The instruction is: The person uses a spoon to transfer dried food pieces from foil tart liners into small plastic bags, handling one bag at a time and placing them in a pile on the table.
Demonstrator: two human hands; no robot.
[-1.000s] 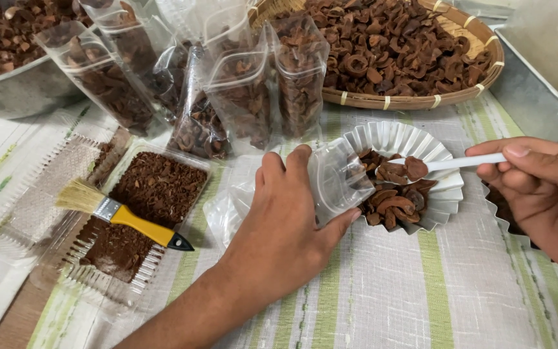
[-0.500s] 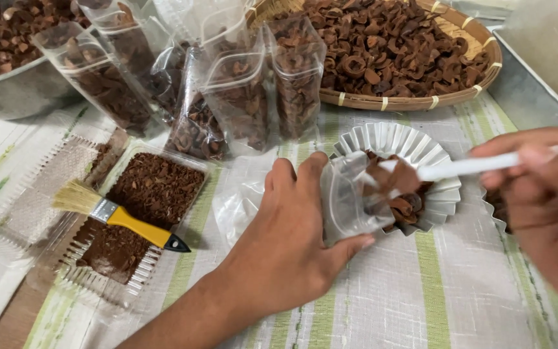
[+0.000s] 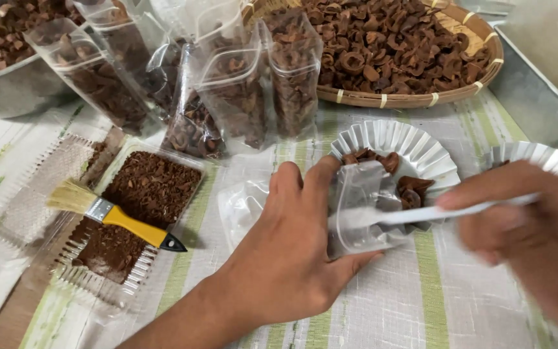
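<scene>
Right hand (image 3: 537, 239) blurred, white spoon (image 3: 434, 212) tip behind clear pouch (image 3: 363, 207).

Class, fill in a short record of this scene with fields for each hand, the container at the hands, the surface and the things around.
Left hand: holds a clear plastic pouch open at its mouth.
Right hand: grips a white spoon whose tip is at the pouch mouth; blurred.
Fluted paper cup: holds brown dried pieces, behind the pouch.
Surface: green-striped cloth.
Left side: yellow-handled brush on a tray of brown crumbs.
Behind: filled pouches, woven basket of dried pieces.
</scene>
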